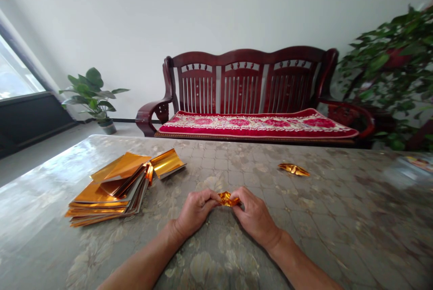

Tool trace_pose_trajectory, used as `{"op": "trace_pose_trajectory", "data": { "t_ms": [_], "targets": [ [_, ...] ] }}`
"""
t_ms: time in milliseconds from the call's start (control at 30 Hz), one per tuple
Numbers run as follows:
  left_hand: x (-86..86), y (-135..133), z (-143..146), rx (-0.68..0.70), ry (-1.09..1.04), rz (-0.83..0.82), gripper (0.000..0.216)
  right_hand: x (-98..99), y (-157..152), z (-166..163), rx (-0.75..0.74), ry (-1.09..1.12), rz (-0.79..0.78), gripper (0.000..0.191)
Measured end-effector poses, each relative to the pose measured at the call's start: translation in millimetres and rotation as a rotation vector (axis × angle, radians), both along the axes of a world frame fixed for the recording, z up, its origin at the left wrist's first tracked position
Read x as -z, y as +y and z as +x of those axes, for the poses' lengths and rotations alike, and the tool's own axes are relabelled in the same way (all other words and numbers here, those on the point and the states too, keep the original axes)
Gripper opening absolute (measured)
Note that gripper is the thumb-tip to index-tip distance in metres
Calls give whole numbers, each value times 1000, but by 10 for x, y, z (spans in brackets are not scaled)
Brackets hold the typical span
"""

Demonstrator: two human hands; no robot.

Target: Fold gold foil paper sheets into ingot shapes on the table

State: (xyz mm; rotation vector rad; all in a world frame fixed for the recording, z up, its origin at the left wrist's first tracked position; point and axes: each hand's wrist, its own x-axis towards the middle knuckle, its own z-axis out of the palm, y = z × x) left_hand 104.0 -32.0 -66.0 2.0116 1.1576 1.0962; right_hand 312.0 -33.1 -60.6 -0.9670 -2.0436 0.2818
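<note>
Between my two hands is a small piece of folded gold foil paper (226,199), shiny and creased. My left hand (196,211) pinches its left end, and my right hand (255,213) pinches the right end. Both hands are low over the table, near its middle. Fingers cover the ends of the piece. A folded gold paper boat shape (293,169), pointed at both ends, lies farther off to the right. To the left is an uneven stack of gold foil sheets (104,193), with one curled sheet (168,163) beside it.
The table (209,254) has a patterned, glossy cover. At its right edge lies a clear plastic bag (411,172). Behind the table stands a dark red wooden bench (241,57) with a floral cushion (257,123). Potted plants (93,91) flank it.
</note>
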Motion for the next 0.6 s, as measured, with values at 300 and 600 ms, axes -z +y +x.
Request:
{"op": "trace_pose_trajectory", "data": {
  "t_ms": [300,600],
  "targets": [
    [14,11,-65,87,145,101,15,16,-2,67,-36,-126,34,15],
    [12,33,-64,84,172,98,17,-36,24,143,-62,-156,-68,13]
  ]
}}
